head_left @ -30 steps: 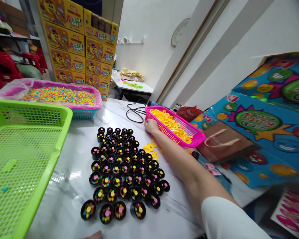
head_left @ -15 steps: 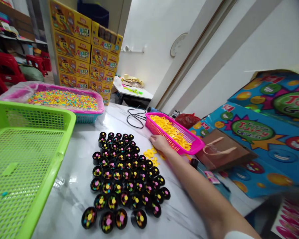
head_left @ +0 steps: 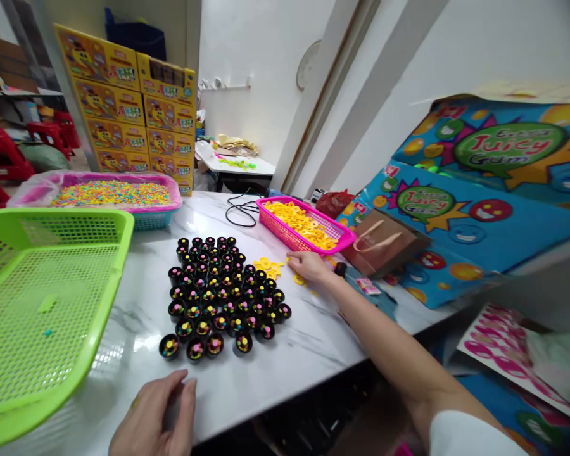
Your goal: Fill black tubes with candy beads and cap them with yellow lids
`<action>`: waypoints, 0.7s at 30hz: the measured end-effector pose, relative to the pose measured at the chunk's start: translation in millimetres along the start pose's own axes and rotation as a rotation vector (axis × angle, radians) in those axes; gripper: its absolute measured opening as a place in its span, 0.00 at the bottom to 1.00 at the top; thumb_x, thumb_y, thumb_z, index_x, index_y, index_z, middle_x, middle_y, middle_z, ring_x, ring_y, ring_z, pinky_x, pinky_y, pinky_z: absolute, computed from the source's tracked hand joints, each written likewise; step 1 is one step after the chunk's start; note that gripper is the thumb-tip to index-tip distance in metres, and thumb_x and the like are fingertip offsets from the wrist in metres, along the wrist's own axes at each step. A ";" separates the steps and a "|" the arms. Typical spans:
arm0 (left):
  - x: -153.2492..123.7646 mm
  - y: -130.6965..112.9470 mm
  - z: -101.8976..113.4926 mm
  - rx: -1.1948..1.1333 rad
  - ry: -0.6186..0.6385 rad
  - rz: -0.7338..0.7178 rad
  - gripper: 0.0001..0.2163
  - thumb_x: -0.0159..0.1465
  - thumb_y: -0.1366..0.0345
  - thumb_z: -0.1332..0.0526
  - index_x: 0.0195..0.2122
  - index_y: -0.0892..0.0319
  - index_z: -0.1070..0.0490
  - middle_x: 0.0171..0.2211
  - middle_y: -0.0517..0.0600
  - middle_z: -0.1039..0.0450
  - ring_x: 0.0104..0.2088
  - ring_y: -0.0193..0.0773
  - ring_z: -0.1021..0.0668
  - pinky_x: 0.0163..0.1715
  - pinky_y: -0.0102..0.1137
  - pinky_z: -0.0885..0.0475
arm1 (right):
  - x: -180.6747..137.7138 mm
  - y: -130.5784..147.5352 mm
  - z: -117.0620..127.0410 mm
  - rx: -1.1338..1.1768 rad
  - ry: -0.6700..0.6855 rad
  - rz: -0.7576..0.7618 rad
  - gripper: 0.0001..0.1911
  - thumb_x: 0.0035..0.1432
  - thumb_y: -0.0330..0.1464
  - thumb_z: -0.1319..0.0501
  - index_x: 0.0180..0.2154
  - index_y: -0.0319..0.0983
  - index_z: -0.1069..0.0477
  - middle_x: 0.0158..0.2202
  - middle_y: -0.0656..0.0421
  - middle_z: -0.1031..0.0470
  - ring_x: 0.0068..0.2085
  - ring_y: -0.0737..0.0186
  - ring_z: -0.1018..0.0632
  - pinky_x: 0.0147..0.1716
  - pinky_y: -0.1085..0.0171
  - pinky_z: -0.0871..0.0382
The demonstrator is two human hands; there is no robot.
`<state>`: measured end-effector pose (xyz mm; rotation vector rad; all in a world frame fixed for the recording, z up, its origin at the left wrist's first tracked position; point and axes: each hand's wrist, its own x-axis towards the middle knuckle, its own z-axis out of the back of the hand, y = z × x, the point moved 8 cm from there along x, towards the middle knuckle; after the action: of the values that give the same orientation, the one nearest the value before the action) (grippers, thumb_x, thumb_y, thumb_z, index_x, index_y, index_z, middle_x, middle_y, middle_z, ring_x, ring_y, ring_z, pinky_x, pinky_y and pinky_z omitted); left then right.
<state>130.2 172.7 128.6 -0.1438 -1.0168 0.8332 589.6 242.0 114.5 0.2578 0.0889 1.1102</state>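
My right hand (head_left: pixel 308 266) reaches across the table to the loose yellow plastic pieces (head_left: pixel 268 267), in front of the pink basket (head_left: pixel 289 237) heaped with more of them. Its fingers are curled together at the tips; whether a piece is between them is hidden. My left hand (head_left: pixel 154 415) hovers at the table's near edge, thumb and forefinger apart, holding nothing. Between the hands and beyond stand several small black cups (head_left: pixel 213 288) in close rows. They contain colourful candy beads, with a pink or yellow piece in the middle of each.
A green mesh basket (head_left: pixel 118 285) takes up the table's left side. Behind it stands a pink tub (head_left: pixel 178 193) of candy beads, near stacked yellow boxes (head_left: pixel 109 98). A black cable (head_left: pixel 240 212), a brown paper bag (head_left: pixel 380 247) and blue cartons (head_left: pixel 479 228) lie along the far and right sides.
My left hand has come into view at the bottom. My right hand stays by the yellow pieces, now a little farther from the basket. The whole view has shifted.
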 end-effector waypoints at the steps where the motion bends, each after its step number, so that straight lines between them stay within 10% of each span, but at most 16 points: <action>1: -0.2 0.2 -0.3 0.004 0.002 -0.016 0.07 0.68 0.61 0.40 0.41 0.58 0.27 0.32 0.48 0.22 0.30 0.32 0.20 0.34 0.25 0.29 | -4.1 2.9 4.9 0.014 -0.021 0.009 0.19 0.62 0.34 0.41 0.53 0.39 0.23 0.49 0.53 0.20 0.47 0.55 0.20 0.49 0.63 0.30; 11: -4.2 10.9 -2.9 0.107 0.065 0.033 0.08 0.67 0.59 0.40 0.40 0.57 0.26 0.34 0.47 0.21 0.31 0.34 0.19 0.34 0.26 0.28 | 8.0 91.5 -15.2 0.219 0.213 0.312 0.16 0.55 0.39 0.32 0.47 0.48 0.20 0.43 0.62 0.17 0.41 0.63 0.19 0.42 0.71 0.32; 21: 1.8 5.7 -3.0 0.154 0.111 0.010 0.09 0.66 0.58 0.40 0.40 0.57 0.26 0.33 0.49 0.20 0.29 0.36 0.20 0.34 0.28 0.26 | -35.4 23.1 1.6 0.428 0.149 0.169 0.16 0.49 0.34 0.31 0.42 0.43 0.17 0.40 0.59 0.17 0.39 0.59 0.20 0.41 0.68 0.31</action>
<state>130.0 178.6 125.6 -0.0637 -0.8450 0.8998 554.0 219.8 119.8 0.5730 0.4471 1.2716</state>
